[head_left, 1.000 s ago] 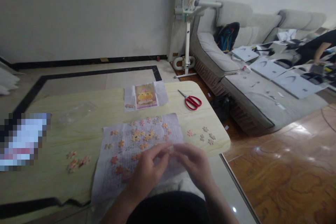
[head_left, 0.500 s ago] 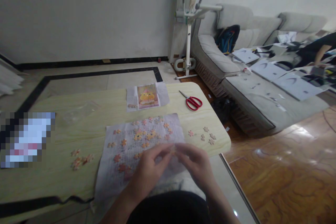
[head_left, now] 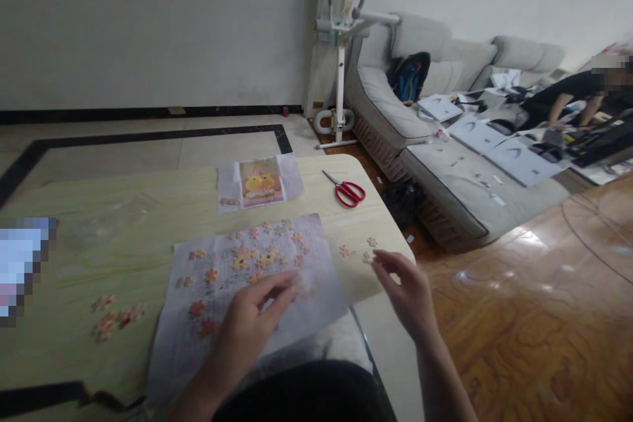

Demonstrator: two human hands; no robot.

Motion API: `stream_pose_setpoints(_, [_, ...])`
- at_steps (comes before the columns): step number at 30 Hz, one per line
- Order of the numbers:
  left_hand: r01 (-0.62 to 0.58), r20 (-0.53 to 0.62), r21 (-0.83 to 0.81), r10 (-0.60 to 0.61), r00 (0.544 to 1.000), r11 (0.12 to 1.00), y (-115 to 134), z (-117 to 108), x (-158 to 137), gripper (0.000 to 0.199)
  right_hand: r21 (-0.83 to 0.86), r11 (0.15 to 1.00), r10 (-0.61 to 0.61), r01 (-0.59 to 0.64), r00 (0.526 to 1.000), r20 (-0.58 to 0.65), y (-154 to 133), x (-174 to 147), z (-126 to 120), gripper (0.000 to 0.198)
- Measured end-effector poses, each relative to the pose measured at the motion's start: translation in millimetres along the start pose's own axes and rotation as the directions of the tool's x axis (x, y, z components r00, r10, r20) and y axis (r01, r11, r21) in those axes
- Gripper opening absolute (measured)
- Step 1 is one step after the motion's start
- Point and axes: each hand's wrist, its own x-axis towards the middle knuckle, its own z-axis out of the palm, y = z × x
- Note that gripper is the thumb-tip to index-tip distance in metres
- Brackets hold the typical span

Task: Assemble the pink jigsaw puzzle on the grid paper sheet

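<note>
Jigsaw puzzle pieces point(head_left: 268, 257) in orange, pink and yellow lie scattered on a printed white sheet point(head_left: 163, 343). Above the sheet's right half is my left hand point(head_left: 257, 310), its thumb and forefinger pinched together; whatever sits between the tips is too blurred to identify. My right hand point(head_left: 408, 290) hovers past the sheet's right edge, fingers slightly apart, beside a few loose puzzle pieces point(head_left: 366, 257) on the table, partly covering them. Beyond the sheet lies a picture card point(head_left: 260, 181) with yellow characters, on white paper.
Red-handled scissors point(head_left: 350, 194) rest near the far right of the wooden table point(head_left: 192, 211). More pieces point(head_left: 105, 326) and a clear plastic bag point(head_left: 116, 214) lie to the left, near a pixelated screen point(head_left: 22, 264). A grey sofa point(head_left: 469, 204) holds boxes; another person point(head_left: 568, 99) bends there.
My hands were together over the sheet; the right has moved away to the loose pieces at the right. My view has turned a little rightward, and the other person shows more fully.
</note>
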Motion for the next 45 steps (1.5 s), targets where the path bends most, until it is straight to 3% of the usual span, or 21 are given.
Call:
stream_pose_setpoints(4, [0.097, 0.024, -0.076, -0.095, 0.995, 0.992, -0.5, -3.4, -0.7, 0.034, -0.267, 0.963, 0.025, -0.034, 0.999, -0.037, 40.5, 6.6, -28.4, 0.026])
stream_pose_setpoints(10, [0.202, 0.026, -0.139, -0.200, 0.979, 0.970, -4.6, -2.3, -2.6, 0.035, -0.386, 0.922, 0.041, -0.017, 0.998, 0.053, 46.2, 0.7, -25.3, 0.029])
stream_pose_setpoints(14, [0.265, 0.028, -0.203, -0.265, 0.964, 0.943, -7.9, -2.2, -3.5, 0.036, -0.406, 0.914, 0.032, -0.014, 0.999, 0.036, 51.3, -0.7, -23.6, 0.031])
stream_pose_setpoints(26, [0.311, 0.028, -0.242, -0.314, 0.949, 0.919, -6.1, -3.5, -3.5, 0.039, -0.342, 0.939, 0.060, -0.044, 0.997, 0.038, 60.9, -2.2, -26.0, 0.025])
stream_pose_setpoints(31, [0.317, 0.014, -0.240, -0.323, 0.946, 0.917, -7.4, -4.0, -4.4, 0.039, -0.242, 0.965, 0.117, -0.106, 0.993, 0.034, 50.0, -5.1, -28.2, 0.021])
stream_pose_setpoints(34, [0.286, 0.021, -0.242, -0.290, 0.957, 0.927, -7.7, -4.5, -5.0, 0.039, -0.021, 0.982, 0.189, -0.189, 0.982, 0.005, 34.0, -5.1, -25.5, 0.022])
stream_pose_setpoints(36, [0.244, 0.017, -0.227, -0.247, 0.969, 0.943, -7.0, -5.2, -5.8, 0.038, 0.200, 0.948, 0.254, -0.246, 0.967, -0.020, 19.7, -5.0, -18.9, 0.026])
stream_pose_setpoints(38, [0.194, 0.013, -0.198, -0.195, 0.981, 0.961, -6.2, -5.9, -6.7, 0.036, 0.341, 0.893, 0.296, -0.295, 0.954, 0.050, 5.3, -5.5, -8.2, 0.033])
stream_pose_setpoints(42, [0.130, 0.034, -0.179, -0.126, 0.992, 0.975, -8.0, -6.1, -8.4, 0.034, 0.445, 0.826, 0.291, -0.346, 0.938, 0.189, -15.8, -7.9, 16.5, 0.019])
stream_pose_setpoints(45, [0.133, 0.022, -0.189, -0.131, 0.991, 0.973, -13.4, -6.2, -8.7, 0.035, 0.511, 0.793, 0.274, -0.333, 0.943, 0.189, -24.7, -8.8, 29.4, 0.018])
